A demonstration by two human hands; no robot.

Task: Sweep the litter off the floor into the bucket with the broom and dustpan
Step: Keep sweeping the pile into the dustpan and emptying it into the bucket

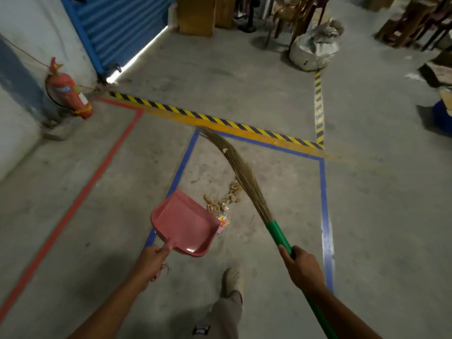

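Note:
A pink dustpan [182, 223] is held by its handle in my left hand [151, 261], its open mouth turned to the upper right, beside a small pile of brown litter [223, 200] with a few coloured scraps. My right hand [302, 269] grips the green handle of a broom [241, 172]. The broom's long straw bristles curve up and left across the floor, past the right side of the litter, to the yellow-black tape. The blue bucket [441, 117] is partly cut off at the right edge.
Blue tape [324, 196] outlines a rectangle around the litter; red tape [80, 199] runs to the left. A red fire extinguisher [69, 92] stands by the left wall. A white sack [314, 48], chairs and cardboard boxes sit at the back. My shoe [233, 280] is below the dustpan.

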